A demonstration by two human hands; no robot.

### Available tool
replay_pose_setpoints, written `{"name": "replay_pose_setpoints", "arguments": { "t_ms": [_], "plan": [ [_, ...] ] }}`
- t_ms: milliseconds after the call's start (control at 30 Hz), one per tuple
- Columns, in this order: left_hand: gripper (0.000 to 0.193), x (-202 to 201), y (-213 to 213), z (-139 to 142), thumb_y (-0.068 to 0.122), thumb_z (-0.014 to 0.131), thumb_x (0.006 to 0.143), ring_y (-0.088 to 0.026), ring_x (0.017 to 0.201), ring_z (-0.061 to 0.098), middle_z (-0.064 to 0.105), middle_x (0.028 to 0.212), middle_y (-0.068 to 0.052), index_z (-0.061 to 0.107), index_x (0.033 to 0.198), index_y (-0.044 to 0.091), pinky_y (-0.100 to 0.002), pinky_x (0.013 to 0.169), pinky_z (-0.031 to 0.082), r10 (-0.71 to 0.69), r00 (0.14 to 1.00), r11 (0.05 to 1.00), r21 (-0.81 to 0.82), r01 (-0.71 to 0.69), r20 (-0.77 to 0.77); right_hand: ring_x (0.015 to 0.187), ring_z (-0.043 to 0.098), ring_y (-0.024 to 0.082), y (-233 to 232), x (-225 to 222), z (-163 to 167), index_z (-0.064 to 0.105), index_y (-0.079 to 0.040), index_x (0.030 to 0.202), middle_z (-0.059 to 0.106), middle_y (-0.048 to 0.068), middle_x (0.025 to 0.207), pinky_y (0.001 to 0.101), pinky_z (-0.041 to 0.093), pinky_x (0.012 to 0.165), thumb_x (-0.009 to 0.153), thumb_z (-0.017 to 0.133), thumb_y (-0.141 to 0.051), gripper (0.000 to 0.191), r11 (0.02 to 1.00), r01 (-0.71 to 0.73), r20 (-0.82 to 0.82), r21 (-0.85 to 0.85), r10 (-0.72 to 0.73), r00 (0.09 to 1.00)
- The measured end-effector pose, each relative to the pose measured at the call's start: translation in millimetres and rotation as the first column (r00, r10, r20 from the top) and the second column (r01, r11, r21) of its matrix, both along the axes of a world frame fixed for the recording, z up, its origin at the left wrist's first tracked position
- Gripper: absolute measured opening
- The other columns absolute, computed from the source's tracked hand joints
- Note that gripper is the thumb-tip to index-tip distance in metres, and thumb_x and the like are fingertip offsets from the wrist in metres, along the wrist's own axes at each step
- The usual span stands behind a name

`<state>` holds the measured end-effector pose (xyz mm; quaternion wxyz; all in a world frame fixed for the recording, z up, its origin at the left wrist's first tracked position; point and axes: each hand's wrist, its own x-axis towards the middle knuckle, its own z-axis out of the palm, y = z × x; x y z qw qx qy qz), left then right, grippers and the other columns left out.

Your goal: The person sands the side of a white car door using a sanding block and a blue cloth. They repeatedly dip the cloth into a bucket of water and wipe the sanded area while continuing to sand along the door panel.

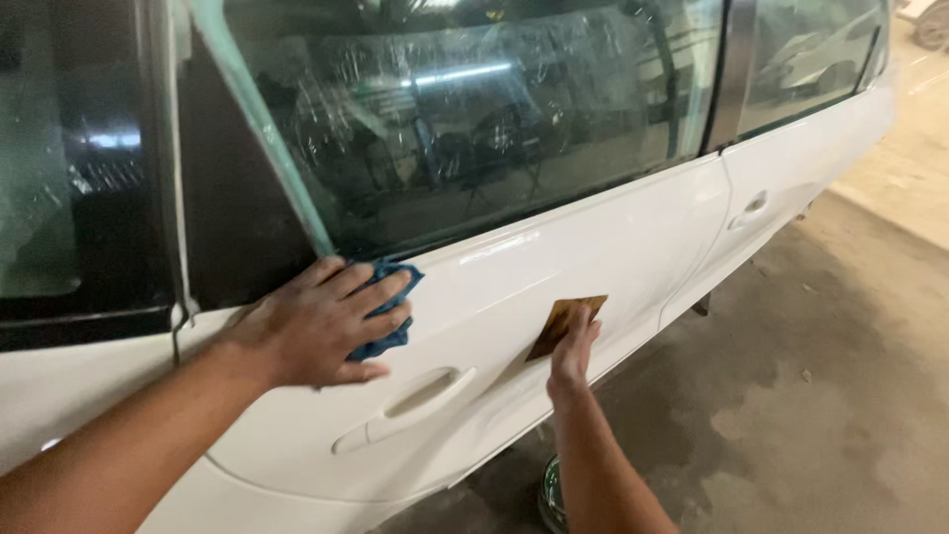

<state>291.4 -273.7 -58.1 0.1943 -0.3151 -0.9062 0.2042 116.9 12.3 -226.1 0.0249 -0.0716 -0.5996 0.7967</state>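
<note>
My left hand [321, 321] presses a crumpled blue cloth [393, 297] against the white car door [554, 257], just below the window line and above the door handle [410, 405]. Further right and lower on the same door panel, my right hand [571, 351] holds a flat brown sheet of sandpaper [563, 318] flat against the paint. Both forearms reach in from the bottom of the view.
Plastic film covers the side window [474, 109], with a strip of pale green masking tape [262, 124] running down the pillar. A second door with its own handle [751, 208] lies to the right. A round green container [552, 494] sits on the stained concrete floor [820, 396].
</note>
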Motion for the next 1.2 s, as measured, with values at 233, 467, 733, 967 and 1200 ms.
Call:
{"name": "replay_pose_setpoints", "arguments": {
  "t_ms": [233, 467, 733, 967, 1200],
  "plan": [
    [0.051, -6, 7, -11, 0.049, 0.065, 0.087, -0.035, 0.121, 0.053, 0.052, 0.146, -0.012, 0.064, 0.125, 0.015, -0.054, 0.1, 0.042, -0.012, 0.998, 0.996, 0.092, 0.017, -0.057, 0.159, -0.002, 0.035, -25, -18, 16, -0.009, -0.015, 0.164, -0.012, 0.012, 0.172, 0.05, 0.014, 0.128, 0.095, 0.033, -0.072, 0.098, 0.981, 0.195, 0.113, 0.014, -0.196, 0.974],
    [0.054, -2, 7, -15, 0.051, 0.065, 0.087, -0.037, 0.117, 0.055, 0.054, 0.143, -0.015, 0.065, 0.127, 0.015, -0.054, 0.097, 0.044, -0.007, 0.998, 0.999, 0.044, 0.01, -0.056, 0.159, -0.008, 0.037, -68, 39, -27, -0.011, -0.013, 0.164, -0.015, 0.016, 0.173, 0.0521, 0.003, 0.127, 0.1, 0.025, -0.066, 0.091, 0.944, 0.2, -0.063, 0.263, -0.19, 0.98],
    [0.058, -5, 11, -11, 0.051, 0.067, 0.083, -0.038, 0.117, 0.054, 0.054, 0.142, -0.017, 0.063, 0.127, 0.015, -0.057, 0.095, 0.043, -0.046, 0.996, 0.996, 0.07, 0.052, -0.08, 0.105, 0.044, 0.039, -101, 87, -50, -0.003, -0.015, 0.171, 0.048, 0.031, 0.137, 0.0437, 0.045, 0.086, 0.106, 0.05, -0.027, 0.084, 0.925, 0.261, -0.086, -0.277, -0.294, 0.952],
    [0.056, -2, 1, -21, 0.047, 0.069, 0.083, -0.036, 0.121, 0.05, 0.051, 0.143, -0.017, 0.063, 0.128, 0.014, -0.056, 0.096, 0.041, -0.084, 0.995, 0.989, 0.114, 0.09, -0.056, 0.164, 0.007, 0.03, -114, 108, -48, 0.016, -0.012, 0.169, 0.01, 0.012, 0.179, 0.0438, 0.01, 0.13, 0.113, 0.039, -0.032, 0.063, 0.938, 0.339, -0.327, 0.075, -0.298, 0.897],
    [0.061, 0, 3, -16, 0.051, 0.067, 0.084, -0.037, 0.124, 0.048, 0.049, 0.143, -0.018, 0.061, 0.131, 0.013, -0.056, 0.1, 0.038, -0.09, 0.994, 0.992, 0.082, 0.095, -0.057, 0.159, 0.004, 0.036, -165, 203, -51, -0.006, -0.013, 0.165, -0.008, 0.014, 0.176, 0.0464, 0.01, 0.126, 0.105, 0.046, -0.027, 0.08, 0.939, -0.074, -0.45, -0.335, -0.09, 0.889]
  ]
}}
